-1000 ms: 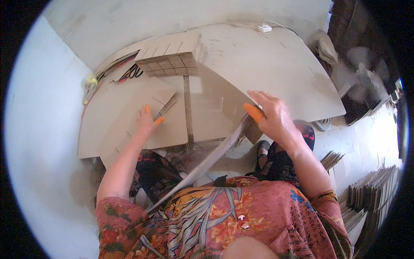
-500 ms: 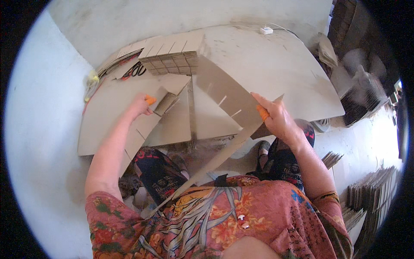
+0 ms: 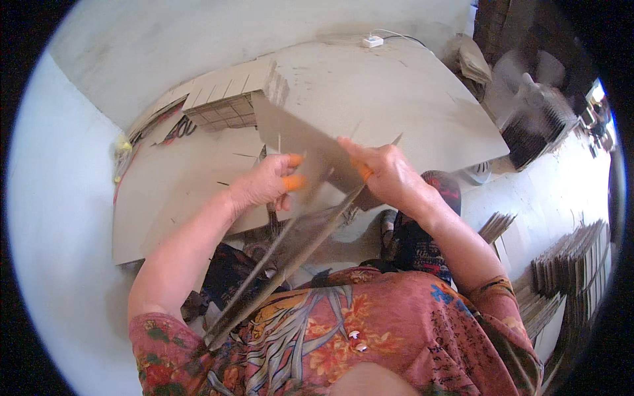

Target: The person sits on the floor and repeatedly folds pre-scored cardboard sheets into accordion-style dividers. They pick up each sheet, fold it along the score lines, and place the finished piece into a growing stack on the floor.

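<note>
My right hand (image 3: 389, 173), with orange covers on its fingertips, grips a long brown cardboard strip (image 3: 297, 135) that slants over the middle of the table. Further cardboard (image 3: 281, 254), blurred, runs down in two long edges from between my hands toward my lap. Close to the strip's left side is my left hand (image 3: 264, 183), fingers bent and orange-tipped. Motion blur hides whether it holds part of this cardboard. Behind the hands, a stack of slotted cardboard pieces (image 3: 221, 99) stands on the table (image 3: 389, 86).
Black-handled scissors (image 3: 179, 129) lie left of the stack. A white plug block (image 3: 372, 41) with a cable sits at the table's back edge. To the right stands a fan (image 3: 528, 86); bundles of cardboard strips (image 3: 568, 257) stand on the floor at the lower right.
My left hand has moved right, from the slotted strip at the left to beside my right hand. The cardboard below my hands has shifted, and the view has turned slightly right.
</note>
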Demonstrator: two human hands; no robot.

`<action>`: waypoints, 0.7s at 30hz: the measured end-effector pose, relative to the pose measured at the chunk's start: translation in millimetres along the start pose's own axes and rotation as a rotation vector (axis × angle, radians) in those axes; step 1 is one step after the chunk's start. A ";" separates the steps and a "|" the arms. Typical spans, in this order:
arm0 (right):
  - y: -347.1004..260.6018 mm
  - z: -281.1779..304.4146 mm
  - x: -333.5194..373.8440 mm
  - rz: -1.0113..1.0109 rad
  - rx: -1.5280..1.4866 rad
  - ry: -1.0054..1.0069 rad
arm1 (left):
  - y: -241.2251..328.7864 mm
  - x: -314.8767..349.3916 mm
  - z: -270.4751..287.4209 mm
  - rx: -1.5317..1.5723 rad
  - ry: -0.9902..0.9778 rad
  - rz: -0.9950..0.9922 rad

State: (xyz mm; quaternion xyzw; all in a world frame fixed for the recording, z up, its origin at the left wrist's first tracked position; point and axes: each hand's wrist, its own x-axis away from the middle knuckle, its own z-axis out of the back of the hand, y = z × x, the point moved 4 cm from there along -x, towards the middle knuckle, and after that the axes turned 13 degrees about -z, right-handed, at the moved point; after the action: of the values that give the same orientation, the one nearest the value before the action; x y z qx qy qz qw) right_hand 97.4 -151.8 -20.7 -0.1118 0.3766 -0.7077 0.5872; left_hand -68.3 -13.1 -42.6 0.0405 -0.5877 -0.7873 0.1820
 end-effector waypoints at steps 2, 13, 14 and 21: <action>9.1 -12.3 1.3 -0.013 0.107 -0.076 | 15.3 0.9 -14.6 0.096 0.000 -0.042; 33.5 -16.3 -7.1 -0.069 0.197 -0.059 | -124.0 1.5 80.8 -1.388 0.516 -0.038; 33.8 -15.8 -4.9 -0.052 0.200 -0.048 | -137.6 -1.2 88.3 -1.390 0.414 0.091; 35.4 -3.4 11.7 -0.068 0.081 -0.043 | -131.8 18.4 142.1 -1.206 0.340 0.242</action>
State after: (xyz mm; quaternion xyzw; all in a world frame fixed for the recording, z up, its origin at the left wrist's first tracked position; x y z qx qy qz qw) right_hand 118.4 -162.1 -49.9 -0.1156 0.3310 -0.7394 0.5748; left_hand -156.4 142.2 -120.2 -0.0111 -0.0047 -0.9363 0.3511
